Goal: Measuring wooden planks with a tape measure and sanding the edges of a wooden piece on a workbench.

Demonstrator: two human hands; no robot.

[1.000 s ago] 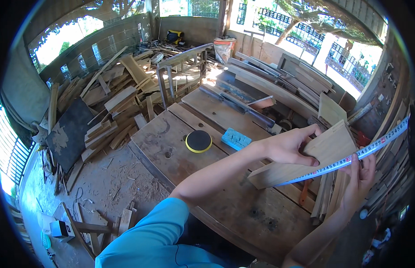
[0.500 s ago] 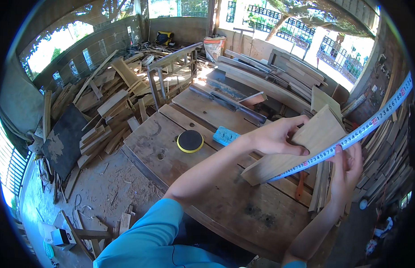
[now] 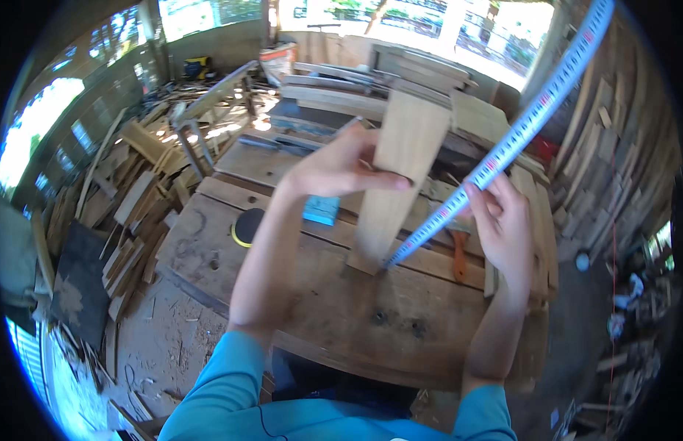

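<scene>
My left hand (image 3: 349,165) grips a light wooden board (image 3: 408,147) by its edge, thumb across its face. The board leans upright, its lower end at or just above the workbench top (image 3: 312,294). In my right hand (image 3: 503,228), the thumb and fingers pinch a tape measure's blade (image 3: 529,128), white with a blue tint. The blade slants from the board's lower right corner up past my hand to the upper right; the tape's case is not in view. A gap separates blade and board above that corner.
On the bench lie a round black sanding pad with a yellow edge (image 3: 246,226), a blue block (image 3: 321,210) and an orange-handled brush (image 3: 459,253). Scrap wood (image 3: 136,191) is heaped at the left, and more boards (image 3: 599,154) stand along the right wall.
The board has swung more upright and moved left in view, with my left hand on it. The blade now slopes more steeply and stands apart from the board's face. My view has turned right.
</scene>
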